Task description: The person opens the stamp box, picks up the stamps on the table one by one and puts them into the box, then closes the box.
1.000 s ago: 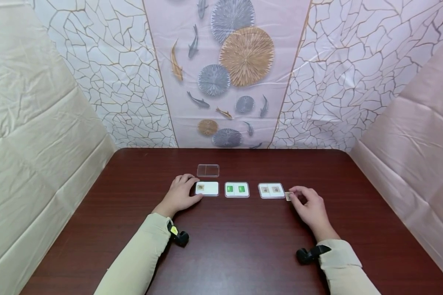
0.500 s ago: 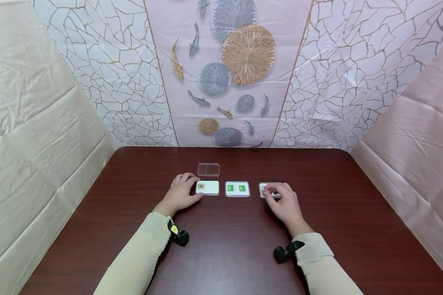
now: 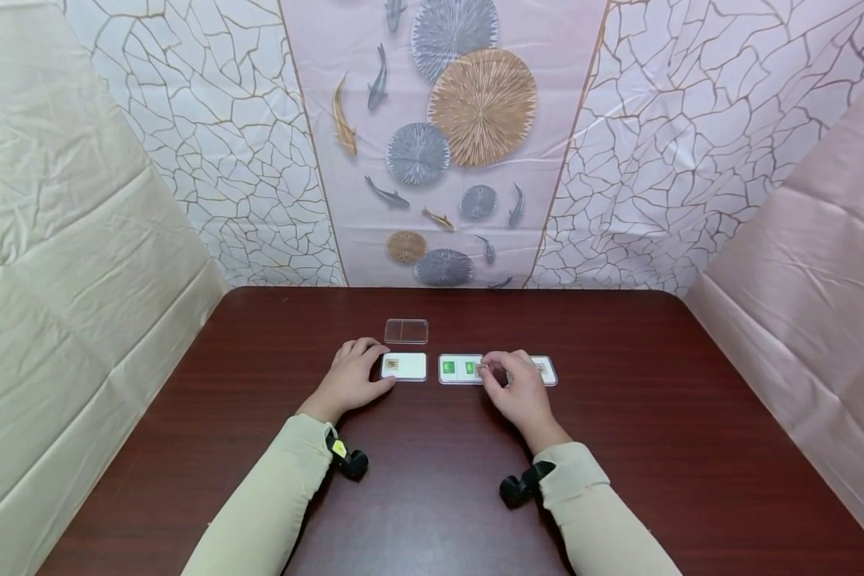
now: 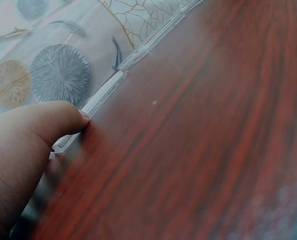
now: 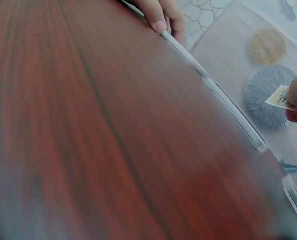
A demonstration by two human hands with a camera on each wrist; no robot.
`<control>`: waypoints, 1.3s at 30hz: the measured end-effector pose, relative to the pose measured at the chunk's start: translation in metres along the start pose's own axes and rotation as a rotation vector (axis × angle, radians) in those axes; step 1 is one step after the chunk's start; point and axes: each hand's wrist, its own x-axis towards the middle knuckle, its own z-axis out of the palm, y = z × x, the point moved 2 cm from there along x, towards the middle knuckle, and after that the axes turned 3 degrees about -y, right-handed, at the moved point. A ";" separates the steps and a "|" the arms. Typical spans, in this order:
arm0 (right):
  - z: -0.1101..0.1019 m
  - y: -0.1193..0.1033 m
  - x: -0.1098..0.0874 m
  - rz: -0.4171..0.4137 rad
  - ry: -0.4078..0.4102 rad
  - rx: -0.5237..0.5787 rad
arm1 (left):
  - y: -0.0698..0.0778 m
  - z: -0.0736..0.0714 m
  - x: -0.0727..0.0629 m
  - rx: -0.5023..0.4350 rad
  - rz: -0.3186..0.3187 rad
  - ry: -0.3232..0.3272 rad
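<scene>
My left hand (image 3: 350, 378) steadies the left flat clear stamp case (image 3: 414, 367), thumb on its near edge and fingers at its far corner. One brownish stamp (image 3: 392, 365) lies in that case's left half, on a white backing. My right hand (image 3: 524, 398) pinches a small perforated postage stamp (image 5: 278, 98) between thumb and fingertips. In the head view this stamp overlaps the right end of the middle case (image 3: 458, 377), which holds two green stamps. Behind the right hand, the right case (image 3: 550, 370) is partly hidden.
A clear lid (image 3: 406, 331) with a dividing line lies just beyond the left case. The three cases stand in a row on the dark red-brown wooden table (image 3: 432, 480). Patterned cloth (image 3: 439, 160) hangs at the table's far edge, with plain cloth on both sides.
My right hand has carried the pinched stamp leftward, from beside the right case, across it, to the middle case. The left hand has stayed in place at the left case.
</scene>
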 end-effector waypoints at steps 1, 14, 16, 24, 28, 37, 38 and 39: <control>0.003 -0.001 0.001 -0.005 0.006 0.000 | 0.000 0.000 0.000 0.000 0.001 0.000; 0.050 -0.029 0.016 -0.013 0.009 -0.005 | -0.001 0.002 -0.002 -0.002 0.036 0.020; 0.057 -0.034 0.018 -0.008 0.002 -0.028 | -0.001 0.002 -0.002 0.000 0.031 0.022; 0.076 -0.053 0.025 -0.007 0.036 -0.154 | -0.001 0.001 0.000 0.009 0.035 0.029; 0.083 -0.057 0.027 0.010 -0.005 -0.186 | 0.000 0.000 0.000 0.004 0.036 0.027; 0.091 -0.061 0.030 0.063 -0.103 -0.256 | -0.001 0.001 0.000 0.004 0.038 0.028; 0.092 -0.061 0.030 0.068 -0.109 -0.263 | -0.001 0.001 0.000 0.002 0.036 0.028; 0.092 -0.061 0.030 0.073 -0.118 -0.270 | -0.001 0.001 0.000 0.002 0.037 0.030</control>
